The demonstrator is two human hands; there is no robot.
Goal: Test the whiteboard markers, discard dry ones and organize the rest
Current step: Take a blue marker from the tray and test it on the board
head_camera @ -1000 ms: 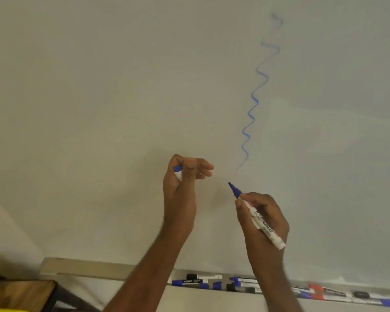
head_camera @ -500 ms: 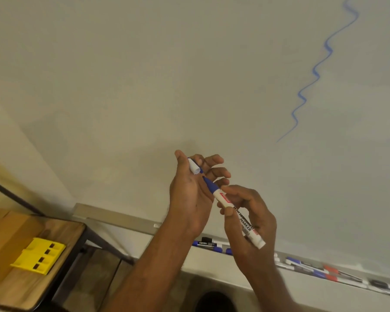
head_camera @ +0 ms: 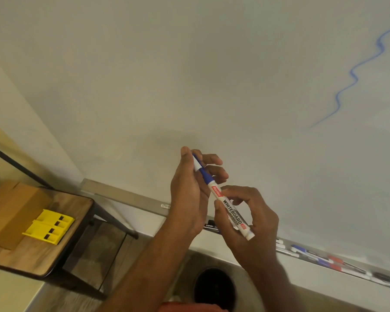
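Note:
A white marker with a blue end (head_camera: 229, 206) is held slanted in front of the whiteboard (head_camera: 189, 75). My right hand (head_camera: 250, 219) pinches its barrel near the lower end. My left hand (head_camera: 191, 188) grips the cap (head_camera: 197, 164) between thumb and fingers, and the cap sits over the marker's blue tip. A wavy blue test line (head_camera: 356, 73) runs down the board at the right. Several more markers (head_camera: 324, 258), blue, red and black, lie in the board's tray (head_camera: 358, 275) at the lower right.
A wooden side table (head_camera: 54, 244) stands at the lower left with a cardboard box (head_camera: 11, 210) and a yellow slotted organizer (head_camera: 49, 226) on it. A dark round bin (head_camera: 214, 287) sits on the floor below my arms.
The marker has left the board and its tip has gone into the cap in my left hand. My view has swung left and down, bringing the side table and bin into sight.

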